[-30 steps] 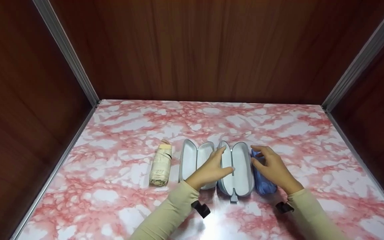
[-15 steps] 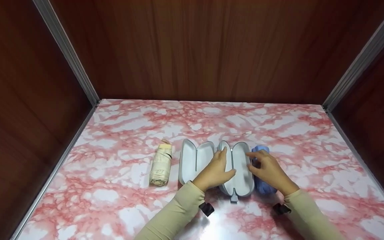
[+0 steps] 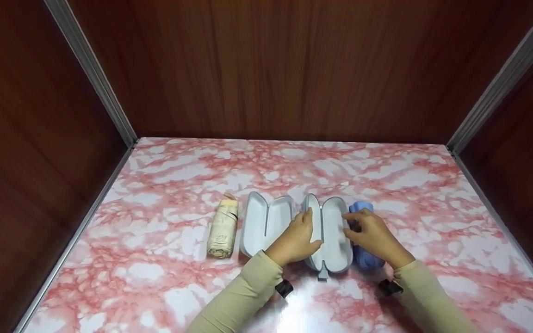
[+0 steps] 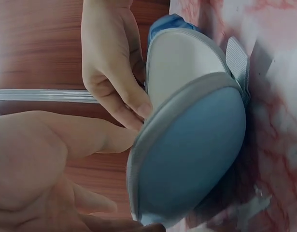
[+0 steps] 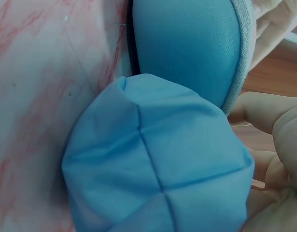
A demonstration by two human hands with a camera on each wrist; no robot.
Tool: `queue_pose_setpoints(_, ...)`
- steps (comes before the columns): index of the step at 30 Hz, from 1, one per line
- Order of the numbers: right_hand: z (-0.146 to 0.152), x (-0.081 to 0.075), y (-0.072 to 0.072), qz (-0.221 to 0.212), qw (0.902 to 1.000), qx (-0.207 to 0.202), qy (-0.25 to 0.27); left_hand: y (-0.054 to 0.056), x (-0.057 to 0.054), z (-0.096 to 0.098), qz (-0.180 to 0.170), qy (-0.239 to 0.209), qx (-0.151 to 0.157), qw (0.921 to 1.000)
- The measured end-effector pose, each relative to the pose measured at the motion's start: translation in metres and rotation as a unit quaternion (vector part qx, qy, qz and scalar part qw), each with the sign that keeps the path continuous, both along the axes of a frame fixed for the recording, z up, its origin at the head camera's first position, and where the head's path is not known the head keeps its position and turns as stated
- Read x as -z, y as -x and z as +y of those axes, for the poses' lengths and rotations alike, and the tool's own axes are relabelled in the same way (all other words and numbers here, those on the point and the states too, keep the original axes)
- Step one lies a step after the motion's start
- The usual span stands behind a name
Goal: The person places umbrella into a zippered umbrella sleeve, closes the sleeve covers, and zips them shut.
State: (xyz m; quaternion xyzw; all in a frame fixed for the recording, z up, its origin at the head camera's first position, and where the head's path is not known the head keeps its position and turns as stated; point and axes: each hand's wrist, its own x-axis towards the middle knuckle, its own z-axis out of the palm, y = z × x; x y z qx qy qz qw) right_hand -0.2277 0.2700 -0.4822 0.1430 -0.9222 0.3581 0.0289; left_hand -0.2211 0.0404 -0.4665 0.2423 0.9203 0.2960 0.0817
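Observation:
A pale grey-blue zip case (image 3: 338, 240) with a pull tab lies spread open between my hands. My left hand (image 3: 294, 240) is at its left half: in the left wrist view the thumb is right at the rim and the other fingers reach low by the outer shell (image 4: 191, 154). My right hand (image 3: 372, 236) has thumb and forefinger apart over the right half's rim, tips toward the pale lining. Under the right hand lies a blue folded umbrella (image 3: 363, 259), close beside the case; its bunched fabric (image 5: 158, 159) fills the right wrist view.
A second pale case (image 3: 255, 226), also spread open, stands to the left, partly hidden by the left hand. A cream folded umbrella (image 3: 223, 229) lies left of it. Dark wood panels (image 3: 266, 69) enclose the red-and-white marbled table (image 3: 178, 175).
The second case has shifted slightly left. My right hand has moved left from over the blue umbrella to the case's right rim; the left hand shifted right, then slightly back.

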Motion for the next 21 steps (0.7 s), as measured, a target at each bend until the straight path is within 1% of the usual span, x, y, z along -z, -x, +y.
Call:
queue_pose_setpoints(3,-0.0004,-0.0001,0.0009,-0.007,0.9999,0.001,-0.009,-0.0002,-0.0003,-0.0014,-0.024,0.015,-0.002,0.9996)
queue_pose_setpoints(7,-0.0007,-0.0003,0.0025,-0.001,0.9996,-0.001,-0.027,0.0002,-0.0002,-0.0024,-0.038,0.016,-0.002,0.9992)
queue_pose_setpoints(10,-0.0010,-0.0007,0.0038,0.008,0.9991,-0.004,-0.042,0.0008,0.0003,-0.0039,-0.031,0.004,-0.002,0.9995)
queue_pose_setpoints(13,-0.0010,-0.0017,0.0048,0.013,0.9982,-0.005,-0.059,0.0010,0.0002,-0.0066,-0.030,-0.027,-0.005,0.9992)
queue_pose_setpoints(17,-0.0015,-0.0045,0.0057,0.010,0.9969,-0.007,-0.078,0.0008,0.0021,-0.0074,-0.011,-0.071,-0.024,0.9971)
queue_pose_setpoints(20,-0.0026,-0.0059,0.0065,0.017,0.9956,-0.012,-0.092,0.0007,0.0033,-0.0060,0.007,-0.077,-0.040,0.9963)
queue_pose_setpoints(21,-0.0028,-0.0062,0.0067,0.021,0.9951,-0.014,-0.096,0.0005,0.0029,-0.0059,0.007,-0.077,-0.042,0.9961)
